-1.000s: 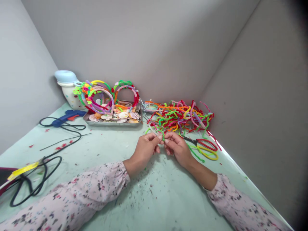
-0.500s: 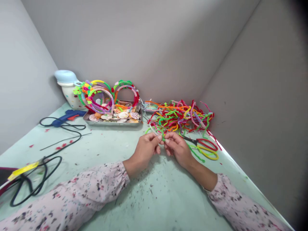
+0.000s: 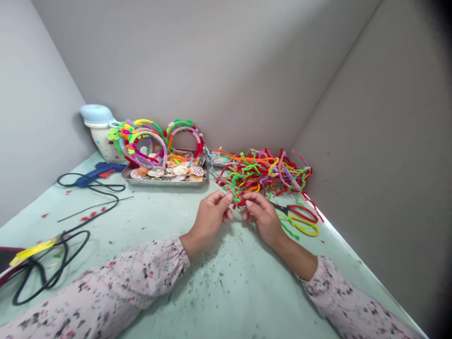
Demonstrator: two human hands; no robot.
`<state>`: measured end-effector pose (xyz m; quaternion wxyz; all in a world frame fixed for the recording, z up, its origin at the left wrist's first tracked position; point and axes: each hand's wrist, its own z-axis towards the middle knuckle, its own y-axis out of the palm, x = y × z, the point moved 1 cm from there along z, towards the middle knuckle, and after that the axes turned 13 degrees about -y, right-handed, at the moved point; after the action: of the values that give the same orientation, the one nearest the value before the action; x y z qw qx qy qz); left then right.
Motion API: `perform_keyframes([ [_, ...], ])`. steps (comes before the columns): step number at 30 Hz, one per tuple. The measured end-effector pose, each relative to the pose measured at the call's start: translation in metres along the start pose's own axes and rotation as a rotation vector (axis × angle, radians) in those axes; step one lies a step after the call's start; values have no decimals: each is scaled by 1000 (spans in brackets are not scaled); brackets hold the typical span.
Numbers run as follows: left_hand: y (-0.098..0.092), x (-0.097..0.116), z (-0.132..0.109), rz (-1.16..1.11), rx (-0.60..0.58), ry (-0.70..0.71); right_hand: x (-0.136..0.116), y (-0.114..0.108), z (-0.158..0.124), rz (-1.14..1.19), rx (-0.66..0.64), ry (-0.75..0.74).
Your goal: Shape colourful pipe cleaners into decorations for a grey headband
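Note:
My left hand (image 3: 208, 216) is closed in a pinch on a thin pale grey band (image 3: 221, 189). A short length of green pipe cleaner (image 3: 235, 197) shows at the band's end, just beyond the thumb. To its right, my right hand (image 3: 263, 216) has its fingers curled and thumb and forefinger close together. A small gap separates those fingertips from the green piece; whether they hold anything cannot be made out. Behind both hands lies a tangled heap of coloured pipe cleaners (image 3: 261, 174). Scissors (image 3: 302, 219) with red and yellow handles rest beside my right hand.
A metal tray (image 3: 165, 182) of seashells bears several pipe-cleaner-wrapped headbands (image 3: 148, 143). Left of it are a blue glue gun (image 3: 100, 172) and a white cup (image 3: 106, 141) with a blue lid. A black cable (image 3: 84, 235) loops across the table's left side. Grey walls enclose the table.
My right hand's fingertips have drawn slightly apart from the green pipe cleaner, widening the gap between the hands. My left hand keeps its pinch, shifted slightly left.

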<state>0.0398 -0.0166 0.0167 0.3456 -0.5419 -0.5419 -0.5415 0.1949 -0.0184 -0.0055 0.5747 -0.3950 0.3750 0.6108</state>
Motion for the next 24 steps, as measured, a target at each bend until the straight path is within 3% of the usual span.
perform_keyframes([
  [6,-2,-5,2,45,18,8,-3,3,-1,-186,-1,-102],
  [13,1,-10,-1,146,-35,30,-10,3,-2,-491,28,-406],
  [24,1,-13,2,88,-58,59,-12,6,-4,-562,-68,-385],
])
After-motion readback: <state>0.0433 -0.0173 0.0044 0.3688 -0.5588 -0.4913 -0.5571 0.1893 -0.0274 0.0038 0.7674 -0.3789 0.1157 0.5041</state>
